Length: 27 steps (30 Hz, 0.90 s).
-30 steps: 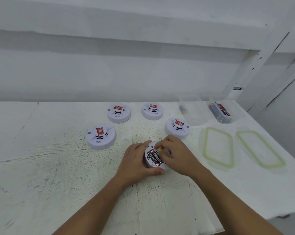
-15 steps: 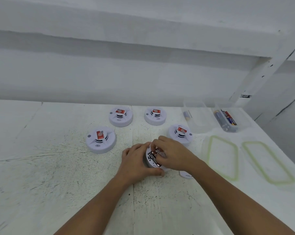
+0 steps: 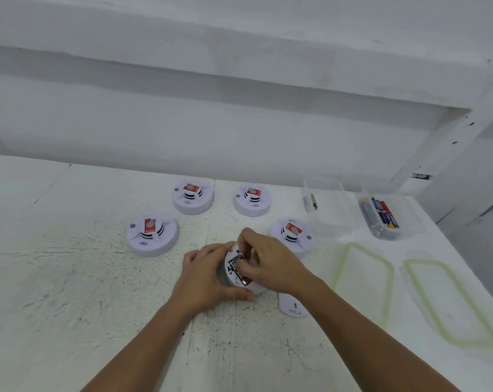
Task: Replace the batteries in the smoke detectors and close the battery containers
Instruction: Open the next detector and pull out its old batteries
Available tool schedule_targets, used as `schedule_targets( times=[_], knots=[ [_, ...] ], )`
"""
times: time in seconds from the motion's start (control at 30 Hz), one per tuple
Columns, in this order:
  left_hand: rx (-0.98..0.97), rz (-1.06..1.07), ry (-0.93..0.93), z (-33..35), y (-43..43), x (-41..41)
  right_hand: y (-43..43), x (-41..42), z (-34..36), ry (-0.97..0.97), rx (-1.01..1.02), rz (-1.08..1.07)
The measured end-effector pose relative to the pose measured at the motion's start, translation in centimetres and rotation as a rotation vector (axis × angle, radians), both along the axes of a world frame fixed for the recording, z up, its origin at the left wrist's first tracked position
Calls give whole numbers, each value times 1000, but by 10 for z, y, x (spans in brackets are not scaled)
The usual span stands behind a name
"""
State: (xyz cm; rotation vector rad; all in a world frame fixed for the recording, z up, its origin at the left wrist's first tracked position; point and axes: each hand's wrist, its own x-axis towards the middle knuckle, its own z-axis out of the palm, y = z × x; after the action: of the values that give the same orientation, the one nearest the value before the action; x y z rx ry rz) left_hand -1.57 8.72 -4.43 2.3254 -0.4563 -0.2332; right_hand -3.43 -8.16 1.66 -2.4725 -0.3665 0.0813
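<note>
- While the left hand (image 3: 208,281) curls round the overturned smoke detector (image 3: 230,274), thumb along its near rim, it should press the body flat on the worktop (image 3: 70,292) so that nothing twists under the pull.
- The right hand (image 3: 270,267) arches over the open compartment, its fingertips pinching a battery (image 3: 237,269). Blur hides which cell it is and whether it is seated or partly lifted.
- Tipping the cell up by one end is probably safer than dragging it sideways, since the metal contacts look thin and would likely bend.
- Two clear tubs stand at the far right. One tub (image 3: 406,222) holds many batteries, the other (image 3: 328,219) only a couple. Spent and fresh cells should go in separate tubs, though I cannot tell which tub is for which.
- The battery cover (image 3: 293,306) lies on the worktop just beside the right wrist. The forearm could sweep it away, so lift that arm clear rather than sliding it.
- One closed detector (image 3: 292,234) sits near the right knuckles. Work within the compartment to avoid nudging it.
</note>
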Motion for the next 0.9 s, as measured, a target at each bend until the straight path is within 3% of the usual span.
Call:
schedule_targets(
  times=[0.1,0.2,0.3,0.4,0.5,0.7,0.83,0.9],
  knots=[
    [-16,3,5,6,-3,-3,-9,2,5,114,223,-132],
    [-37,16,31,14,-5,-6,-33,18,23,269,600,-260],
    [-32,21,24,11,-6,-4,-73,42,45,180,709,-399],
    [-26,27,19,5,-6,-1,-114,72,60,109,613,-572],
    [-42,26,14,2,-6,-1,-144,97,57,190,483,-689],
    [-37,28,-2,1,-6,2,-166,124,26,223,2,-742],
    [-43,32,-3,-1,-6,3,-161,126,12,220,-197,-774],
    [-27,43,4,-3,-6,3,-158,126,9,202,-197,-791]
  ],
)
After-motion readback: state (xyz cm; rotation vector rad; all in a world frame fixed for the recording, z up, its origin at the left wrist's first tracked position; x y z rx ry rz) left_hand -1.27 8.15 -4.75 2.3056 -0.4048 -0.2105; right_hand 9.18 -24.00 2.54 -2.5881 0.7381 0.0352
